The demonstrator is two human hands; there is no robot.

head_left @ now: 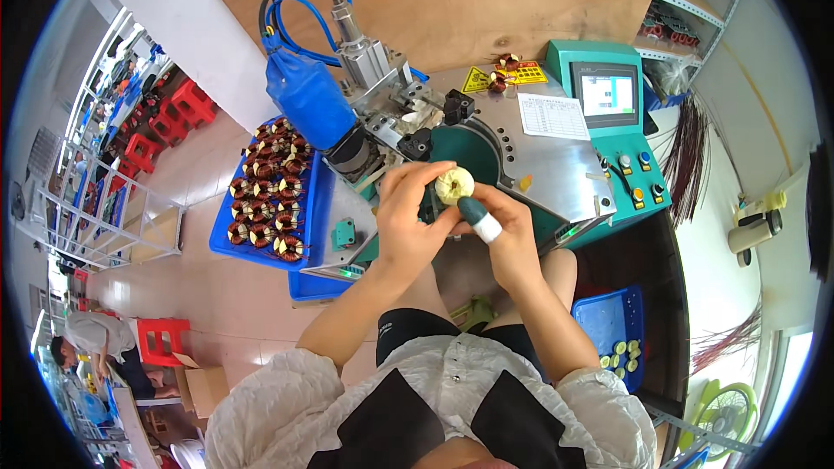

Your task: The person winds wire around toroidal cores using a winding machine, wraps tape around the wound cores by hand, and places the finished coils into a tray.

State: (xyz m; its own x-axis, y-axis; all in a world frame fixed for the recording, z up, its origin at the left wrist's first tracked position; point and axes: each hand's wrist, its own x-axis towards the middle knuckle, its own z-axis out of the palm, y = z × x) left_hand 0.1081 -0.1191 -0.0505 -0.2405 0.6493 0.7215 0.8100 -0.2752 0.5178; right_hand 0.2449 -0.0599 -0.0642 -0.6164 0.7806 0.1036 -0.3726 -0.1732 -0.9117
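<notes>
Head view: the left hand (404,224) and right hand (514,245) pinch a pale-yellow toroidal core (454,185) by the fingertips, near the green-lined cutout (469,152). A loosened grip could probably drop it past the metal table's (560,169) edge, between the knees (560,271); black clamps (417,145) crowd ahead, leaving more room rightward.

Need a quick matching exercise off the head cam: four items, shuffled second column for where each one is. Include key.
Column 1
1. pale yellow ring
2. wound copper coils
3. printed sheet
4. green and white finger cover

Column 2
A. in the blue tray at the left
B. on the right hand
C. at the fingertips of the left hand and right hand
D. on the metal worktop, by the green control box

Pairs: 1-C, 2-A, 3-D, 4-B
</notes>
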